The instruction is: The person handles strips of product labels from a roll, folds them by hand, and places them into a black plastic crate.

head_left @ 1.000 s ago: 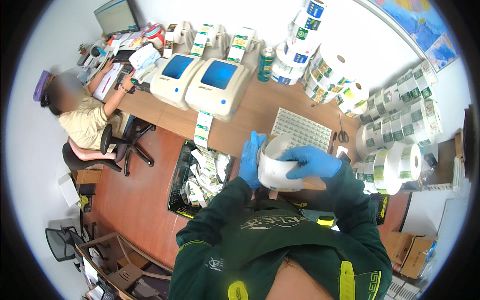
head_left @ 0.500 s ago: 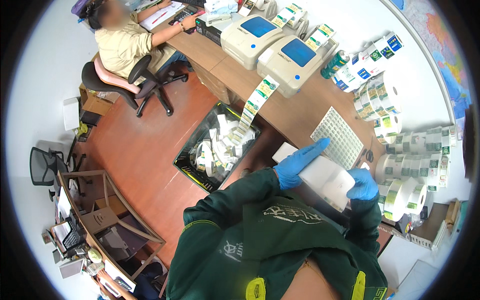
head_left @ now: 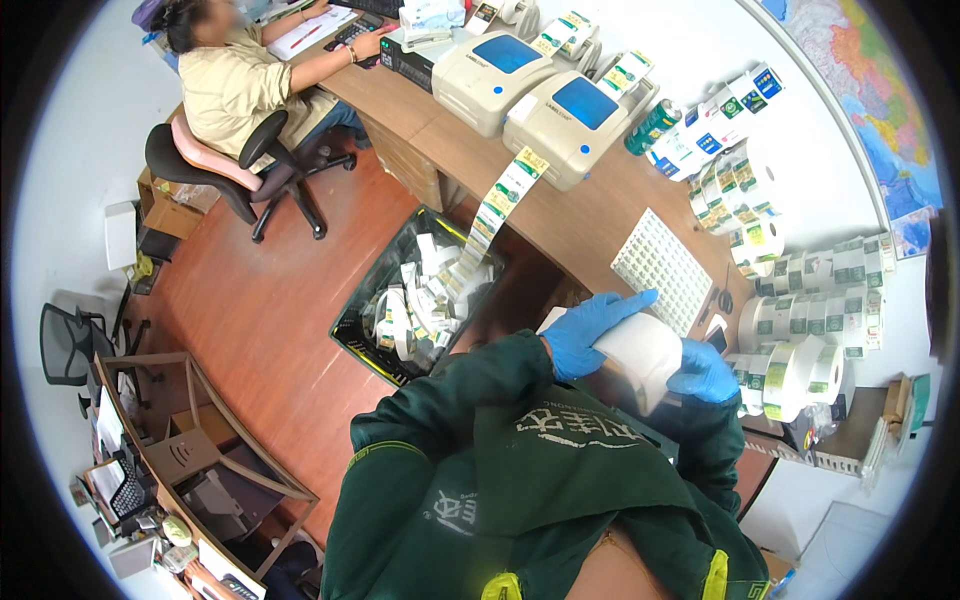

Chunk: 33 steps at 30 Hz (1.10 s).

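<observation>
A white, box-like thing with smooth sides is held between my two hands, close to my chest at the table's edge. My left hand, in a blue glove, lies across its top with the index finger stretched out. At its right end my right hand, also blue-gloved, is closed against the side, the fingertips partly hidden. Just beyond, a sheet of small round green-and-white stickers lies on the wooden table. Scissors and a phone-like dark object rest to the right of that sheet.
Two label printers stand farther back; from one a label strip hangs into a black crate of crumpled strips. Label rolls and a green can line the wall. A seated person works at the far left.
The white box-like thing has tilted, and less of its long side shows. My right hand stays at its right end, my left on top. The whole view has shifted slightly.
</observation>
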Available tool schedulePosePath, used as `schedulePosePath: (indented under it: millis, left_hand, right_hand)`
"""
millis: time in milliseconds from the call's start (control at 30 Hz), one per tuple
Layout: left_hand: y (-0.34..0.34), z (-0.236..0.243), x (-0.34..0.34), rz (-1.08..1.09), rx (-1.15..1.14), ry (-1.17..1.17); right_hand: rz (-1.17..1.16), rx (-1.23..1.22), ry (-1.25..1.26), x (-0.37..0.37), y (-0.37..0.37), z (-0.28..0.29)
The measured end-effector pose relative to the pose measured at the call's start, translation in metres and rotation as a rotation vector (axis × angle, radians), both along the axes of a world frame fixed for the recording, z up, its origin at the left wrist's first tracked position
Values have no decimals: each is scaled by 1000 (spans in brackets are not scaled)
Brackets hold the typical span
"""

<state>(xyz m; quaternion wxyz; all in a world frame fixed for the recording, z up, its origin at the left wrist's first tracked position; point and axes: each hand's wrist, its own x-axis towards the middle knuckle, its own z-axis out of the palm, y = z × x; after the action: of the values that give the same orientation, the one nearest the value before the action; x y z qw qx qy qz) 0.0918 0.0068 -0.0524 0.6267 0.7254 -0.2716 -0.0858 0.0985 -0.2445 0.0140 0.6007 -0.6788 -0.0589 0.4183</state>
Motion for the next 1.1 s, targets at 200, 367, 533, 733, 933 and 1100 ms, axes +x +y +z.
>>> schedulePosePath:
  millis: [200,367,533,733,933,1100]
  left_hand:
    - [-3,-3,-5,56,-24,-58]
    - [-7,-5,-6,91,-40,-35]
    - [-12,-9,-6,148,-173,-60]
    - [-12,-5,-1,180,-307,-136]
    - [-11,2,3,136,-437,-55]
    - [-15,5,10,60,-601,90]
  right_hand:
    - [16,60,-54,8,7,-23]
    - [-5,-14,-125,5,28,-23]
    - [37,-102,-155,11,22,-27]
    - [-27,-122,-195,13,25,-31]
    - [-53,-123,-188,17,26,-37]
    - [-97,-89,-211,21,23,-42]
